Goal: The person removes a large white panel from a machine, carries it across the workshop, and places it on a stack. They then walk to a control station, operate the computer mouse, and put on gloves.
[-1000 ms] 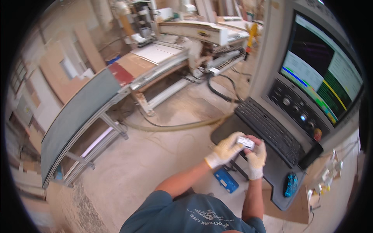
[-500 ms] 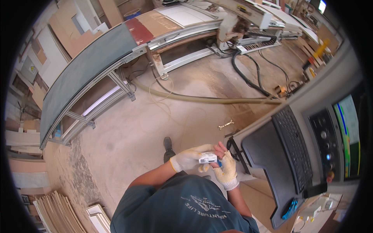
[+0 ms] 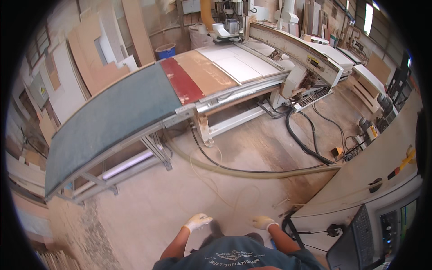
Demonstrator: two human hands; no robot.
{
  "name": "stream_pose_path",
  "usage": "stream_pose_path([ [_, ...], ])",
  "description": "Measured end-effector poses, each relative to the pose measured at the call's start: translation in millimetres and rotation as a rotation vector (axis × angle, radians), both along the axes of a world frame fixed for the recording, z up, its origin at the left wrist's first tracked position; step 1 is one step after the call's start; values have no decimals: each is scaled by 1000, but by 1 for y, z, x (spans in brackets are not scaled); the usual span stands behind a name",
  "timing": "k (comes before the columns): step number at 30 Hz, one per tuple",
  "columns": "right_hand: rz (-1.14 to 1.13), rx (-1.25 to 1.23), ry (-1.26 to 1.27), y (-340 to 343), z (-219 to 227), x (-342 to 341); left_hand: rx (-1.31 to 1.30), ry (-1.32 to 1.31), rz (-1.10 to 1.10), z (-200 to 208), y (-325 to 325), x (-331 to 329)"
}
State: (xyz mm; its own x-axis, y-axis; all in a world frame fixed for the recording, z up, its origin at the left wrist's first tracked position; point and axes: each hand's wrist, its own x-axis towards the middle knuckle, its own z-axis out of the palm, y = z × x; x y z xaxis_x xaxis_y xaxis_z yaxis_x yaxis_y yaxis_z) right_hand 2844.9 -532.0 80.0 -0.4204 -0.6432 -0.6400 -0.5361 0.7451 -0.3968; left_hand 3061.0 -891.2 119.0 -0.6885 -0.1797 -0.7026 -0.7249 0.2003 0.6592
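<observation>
My left hand, in a whitish work glove, hovers over the floor just ahead of my body. Its fingers are loosely bent and point to the right, with nothing visible in them. My right hand, in a yellowish-white glove, is level with it on the other side, well apart. Motion smears its fingers, so their hold is hard to read. Neither hand touches the console. The keyboard lies to the right of my right hand.
A long machine bed with a grey-green surface, a red strip and white panels stands ahead. A gantry spans its right part. A thick hose and black cables cross the floor. A wrench-like tool lies nearby.
My hands were together around a small white labelled box; now they are apart and the box is out of sight. The view has lifted, showing more of the machine and less of the console.
</observation>
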Motion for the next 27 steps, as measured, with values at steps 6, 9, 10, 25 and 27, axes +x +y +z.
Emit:
stream_pose_path([
  [6,-106,201,-84,-46,-33,-114,88,-92,460,-39,-98,1],
  [9,-199,106,29,-100,-53,-212,177,-148,515,-83,-111,-23],
  [10,-263,129,88,-127,-62,-249,118,-227,521,-97,-113,-33],
  [25,-1013,-637,487,-586,-4,-852,-39,-283,500,-23,-217,-333],
  [27,-1043,-551,440,-607,10,-875,-45,-247,509,-11,-227,-361],
])
